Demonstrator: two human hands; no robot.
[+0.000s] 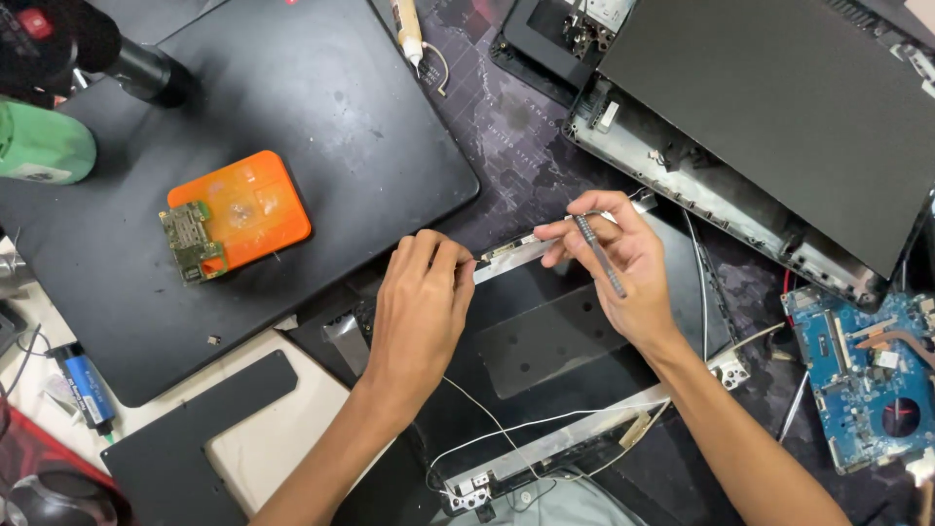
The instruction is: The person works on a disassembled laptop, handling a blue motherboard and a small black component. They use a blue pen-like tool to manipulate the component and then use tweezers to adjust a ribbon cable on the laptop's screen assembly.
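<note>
A thin metal tool [598,255] lies across the right hand [618,268], pinched between thumb and fingers, its tip at a silver strip [516,253] on the top edge of a dark laptop lid [545,341]. The left hand [421,307] pinches the strip's left end with closed fingertips. An orange pad [248,206] holding a small circuit board [191,240] sits well to the left, a blue motherboard [862,375] to the right.

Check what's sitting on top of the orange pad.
A small green circuit board lies over the lower left corner of the orange pad, overhanging its edge. The rest of the pad's top is bare. The board hides the corner beneath it.
</note>
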